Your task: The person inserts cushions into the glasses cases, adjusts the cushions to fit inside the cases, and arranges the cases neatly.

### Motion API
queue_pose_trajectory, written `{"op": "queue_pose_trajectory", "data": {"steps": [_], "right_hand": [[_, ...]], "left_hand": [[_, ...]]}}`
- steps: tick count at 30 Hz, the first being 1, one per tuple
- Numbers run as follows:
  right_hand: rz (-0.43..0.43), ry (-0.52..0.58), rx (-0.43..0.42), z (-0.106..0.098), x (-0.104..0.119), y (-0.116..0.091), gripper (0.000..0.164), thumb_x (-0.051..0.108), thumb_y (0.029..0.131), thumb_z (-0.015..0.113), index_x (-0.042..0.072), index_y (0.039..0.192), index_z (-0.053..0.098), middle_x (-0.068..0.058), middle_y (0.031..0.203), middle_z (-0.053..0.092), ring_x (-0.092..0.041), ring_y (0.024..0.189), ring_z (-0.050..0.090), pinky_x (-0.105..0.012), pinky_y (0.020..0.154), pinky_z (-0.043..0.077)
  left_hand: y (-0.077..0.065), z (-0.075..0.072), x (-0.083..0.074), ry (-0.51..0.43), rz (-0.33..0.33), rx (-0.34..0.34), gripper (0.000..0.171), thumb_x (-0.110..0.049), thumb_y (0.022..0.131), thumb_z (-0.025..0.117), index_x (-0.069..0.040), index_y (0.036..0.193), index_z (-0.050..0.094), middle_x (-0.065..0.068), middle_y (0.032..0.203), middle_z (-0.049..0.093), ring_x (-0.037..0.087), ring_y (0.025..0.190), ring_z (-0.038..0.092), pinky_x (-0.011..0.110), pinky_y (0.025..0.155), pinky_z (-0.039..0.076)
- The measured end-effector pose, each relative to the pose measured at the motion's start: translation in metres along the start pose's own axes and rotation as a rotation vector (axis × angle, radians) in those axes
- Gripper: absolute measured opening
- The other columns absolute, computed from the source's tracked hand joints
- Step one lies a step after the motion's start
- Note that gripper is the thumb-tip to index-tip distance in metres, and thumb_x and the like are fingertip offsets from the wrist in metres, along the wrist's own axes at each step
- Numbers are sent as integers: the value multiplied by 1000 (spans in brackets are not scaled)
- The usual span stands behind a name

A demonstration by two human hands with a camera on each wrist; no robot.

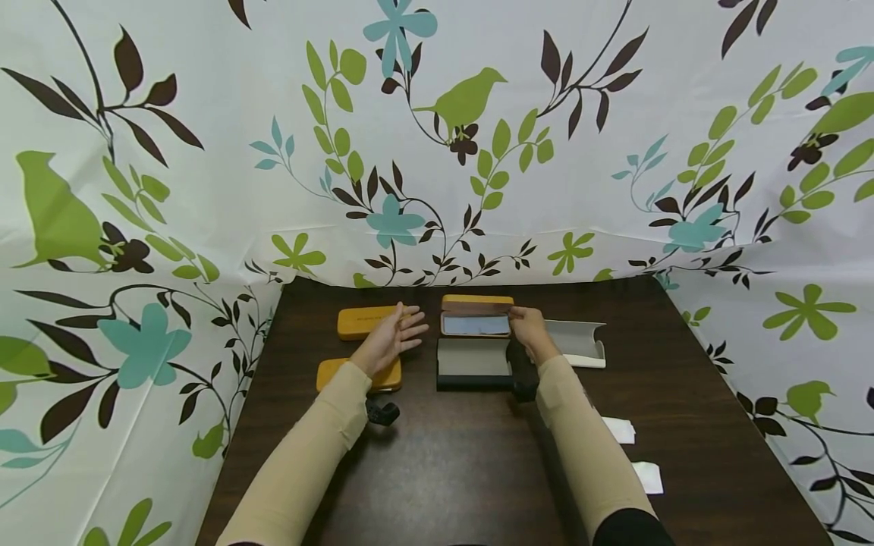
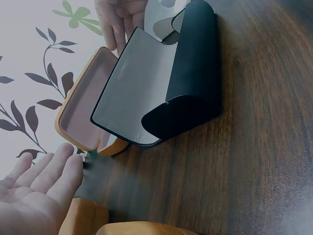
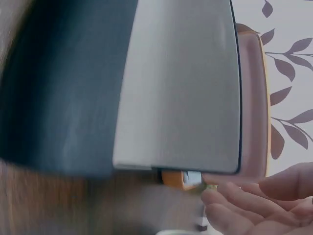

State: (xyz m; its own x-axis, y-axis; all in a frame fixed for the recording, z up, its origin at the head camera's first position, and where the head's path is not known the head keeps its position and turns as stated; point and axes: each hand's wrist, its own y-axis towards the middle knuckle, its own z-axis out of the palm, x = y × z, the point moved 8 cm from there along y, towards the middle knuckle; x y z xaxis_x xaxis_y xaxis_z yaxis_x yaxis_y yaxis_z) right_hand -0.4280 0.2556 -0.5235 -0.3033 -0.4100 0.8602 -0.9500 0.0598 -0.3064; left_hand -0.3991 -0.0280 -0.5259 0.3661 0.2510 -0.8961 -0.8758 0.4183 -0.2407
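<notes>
An orange-yellow glasses case (image 1: 476, 305) lies open at the back of the table, its pink-lined lid (image 3: 254, 107) raised and a pale blue cloth (image 1: 476, 325) inside. My right hand (image 1: 531, 332) is at that lid's right edge, thumb and fingertips right by its corner in the right wrist view. To the left, my left hand (image 1: 388, 341) holds nothing, its fingers spread and extended toward the open case. Beneath and behind it lie two closed yellow cases, a rear one (image 1: 356, 324) and a front one (image 1: 331, 371). A black case (image 2: 195, 63) with grey lining stands open in front of the orange-yellow one.
An open white case (image 1: 576, 337) with grey lining lies right of my right hand. Two white pieces (image 1: 620, 430) lie on the dark wooden table (image 1: 437, 470), beside my right forearm. A patterned curtain (image 1: 437, 152) hangs along the table's back edge and sides.
</notes>
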Motion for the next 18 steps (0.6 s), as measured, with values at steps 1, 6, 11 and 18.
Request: {"op": "queue_pose_trajectory", "data": {"steps": [1, 6, 11, 18], "right_hand": [[-9, 4, -16, -3, 2, -2, 46, 0, 99, 37, -5, 145, 37, -23, 146, 42, -36, 139, 35, -48, 113, 31], [-76, -61, -153, -20, 11, -8, 40, 0, 99, 40, -5, 137, 48, -23, 136, 51, -37, 129, 46, -47, 104, 42], [-160, -187, -197, -24, 19, -3, 42, 5, 99, 45, 2, 140, 47, -20, 139, 50, -36, 125, 49, -48, 97, 46], [-208, -281, -97, -6, 17, 13, 51, 17, 102, 49, 13, 151, 34, -19, 148, 40, -38, 132, 42, -51, 96, 46]], "left_hand": [[0, 0, 0, 19, 2, -6, 72, -60, 97, 33, -12, 150, 29, 11, 158, 26, 28, 138, 39, 49, 112, 32], [4, 3, -5, 150, 21, -34, 72, -61, 96, 32, -14, 150, 29, 8, 156, 30, 27, 139, 37, 49, 111, 33], [11, 7, -12, 363, 7, -83, 62, -54, 102, 29, -15, 151, 31, 6, 156, 30, 26, 140, 35, 48, 112, 33], [32, 14, -16, 633, -11, -91, 56, -46, 105, 30, -20, 154, 25, 6, 157, 27, 27, 143, 29, 50, 115, 25]]}}
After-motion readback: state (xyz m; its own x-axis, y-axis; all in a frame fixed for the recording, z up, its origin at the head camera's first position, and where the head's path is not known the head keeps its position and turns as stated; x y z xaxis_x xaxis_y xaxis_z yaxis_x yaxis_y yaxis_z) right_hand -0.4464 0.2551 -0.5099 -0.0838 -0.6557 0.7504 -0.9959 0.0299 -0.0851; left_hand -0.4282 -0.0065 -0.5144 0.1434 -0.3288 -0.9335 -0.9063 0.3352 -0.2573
